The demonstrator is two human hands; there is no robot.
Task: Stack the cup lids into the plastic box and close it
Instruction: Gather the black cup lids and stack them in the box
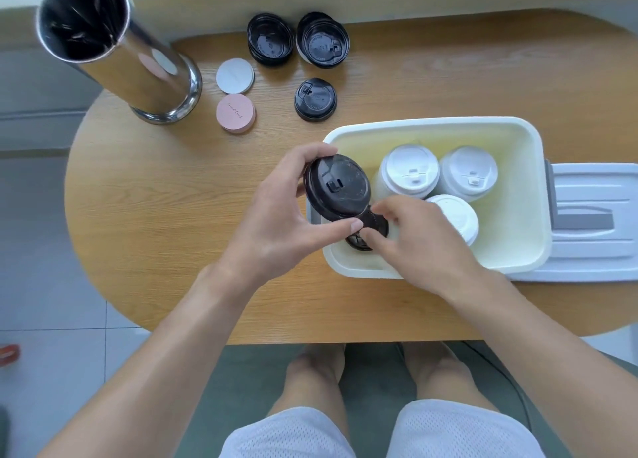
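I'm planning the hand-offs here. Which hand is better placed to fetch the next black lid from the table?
Probably the left. The loose black lid lies beyond the left hand, outside the plastic box. The right hand is down inside the box, fingers on the black stack.

A wooden table with rounded ends fills the middle of the frame; at upper left stands a metal cylinder; right of it lie a white disc and a pink disc; at upper centre, three black lids; at centre right, the open plastic box; its lid lies at the right edge.
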